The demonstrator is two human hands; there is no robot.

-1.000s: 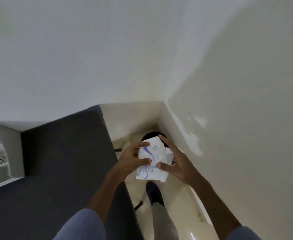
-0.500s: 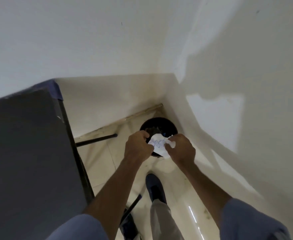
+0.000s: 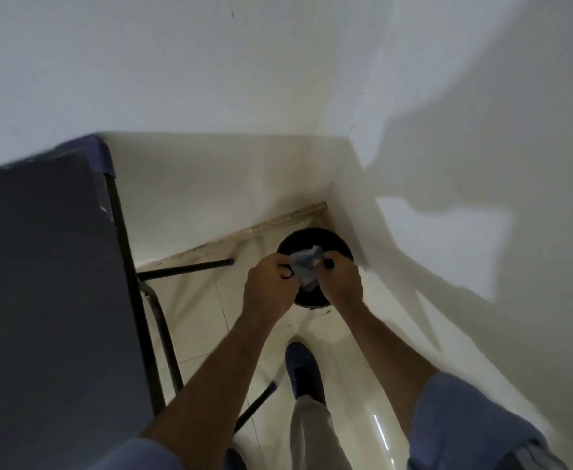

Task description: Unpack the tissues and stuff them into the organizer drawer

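Note:
A crumpled white tissue wrapper (image 3: 305,268) with faint blue print is squeezed between my two hands. My left hand (image 3: 269,286) grips its left side and my right hand (image 3: 341,283) grips its right side. Both hands hover directly over a round black bin (image 3: 332,242) that stands on the floor in the room's corner. No organizer drawer and no tissues are in view.
A dark table (image 3: 47,283) with black metal legs (image 3: 183,268) fills the left side. White walls meet in a corner just behind the bin. My right foot in a dark blue shoe (image 3: 303,371) stands on the glossy tiled floor below the hands.
The wrapper has been crushed from a flat printed sheet into a small wad. My hands have lowered closer over the black bin, and my view has tilted down toward the floor.

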